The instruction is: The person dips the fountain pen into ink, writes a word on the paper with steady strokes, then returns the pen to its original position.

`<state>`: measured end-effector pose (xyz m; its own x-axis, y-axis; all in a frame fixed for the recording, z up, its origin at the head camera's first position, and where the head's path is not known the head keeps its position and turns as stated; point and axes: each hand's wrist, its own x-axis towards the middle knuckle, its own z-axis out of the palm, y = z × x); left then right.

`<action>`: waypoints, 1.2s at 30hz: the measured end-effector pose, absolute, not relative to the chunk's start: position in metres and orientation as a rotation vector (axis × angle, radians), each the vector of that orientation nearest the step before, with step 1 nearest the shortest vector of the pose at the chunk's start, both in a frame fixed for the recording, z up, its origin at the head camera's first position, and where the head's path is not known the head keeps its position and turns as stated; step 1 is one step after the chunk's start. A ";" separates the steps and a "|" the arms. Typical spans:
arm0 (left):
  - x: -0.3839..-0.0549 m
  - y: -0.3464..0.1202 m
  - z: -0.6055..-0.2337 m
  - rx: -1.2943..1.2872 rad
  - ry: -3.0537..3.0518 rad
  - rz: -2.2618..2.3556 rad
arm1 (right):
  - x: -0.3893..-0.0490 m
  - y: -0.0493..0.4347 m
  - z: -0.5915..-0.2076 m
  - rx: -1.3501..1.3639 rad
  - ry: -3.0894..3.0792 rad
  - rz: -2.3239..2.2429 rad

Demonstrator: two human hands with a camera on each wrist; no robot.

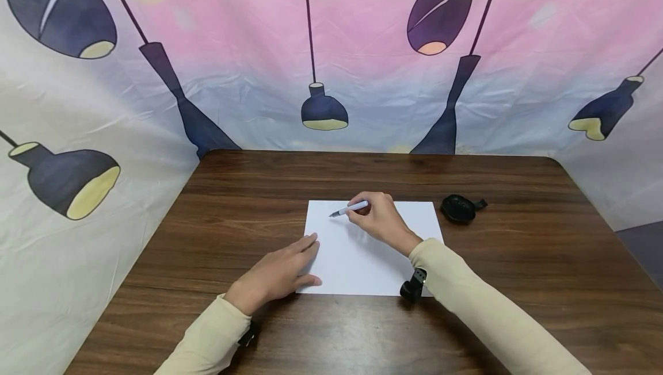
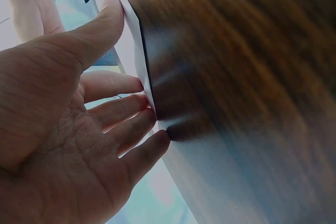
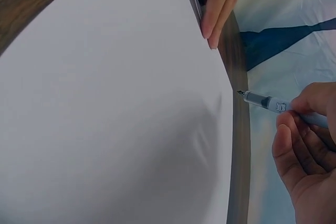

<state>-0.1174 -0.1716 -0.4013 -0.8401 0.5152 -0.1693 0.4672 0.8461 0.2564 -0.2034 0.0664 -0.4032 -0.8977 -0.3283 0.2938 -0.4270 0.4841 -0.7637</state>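
A blank white sheet of paper [image 1: 362,271] lies on the wooden table. My right hand [image 1: 382,219] pinches a pale fountain pen [image 1: 349,209] between thumb and fingers over the paper's upper part. In the right wrist view, the pen's dark nib [image 3: 240,93] points toward the sheet and seems slightly above it; contact is hard to tell. With fingers extended, my left hand [image 1: 279,271] rests at the sheet's left edge, its fingertips on the paper's border. The left wrist view shows the thumb [image 2: 107,22] and fingers along that edge. No marks are visible on the paper.
To the right of the paper sits a small black oval object [image 1: 458,209] with a short tab. The brown wooden table [image 1: 233,208] ends at the back against a fabric backdrop [image 1: 248,76] printed with lamps. Black devices are strapped to both wrists.
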 end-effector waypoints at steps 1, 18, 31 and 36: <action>-0.118 -0.171 -0.401 0.754 2.793 0.300 | -0.204 0.065 -0.404 0.673 -2.613 1.389; -0.118 -0.171 -0.403 0.761 2.793 0.309 | -0.205 0.052 -0.413 0.703 -2.616 1.387; -0.118 -0.170 -0.402 0.743 2.791 0.294 | -0.206 0.054 -0.413 0.731 -2.643 1.413; -0.119 -0.170 -0.401 0.745 2.787 0.294 | -0.206 0.055 -0.411 0.735 -2.666 1.390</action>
<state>-0.1187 -0.1703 -0.4008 -0.8410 0.5107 -0.1790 0.4621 0.8498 0.2534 -0.2059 0.0548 -0.4114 -0.8861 -0.3882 0.2532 -0.4298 0.4841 -0.7622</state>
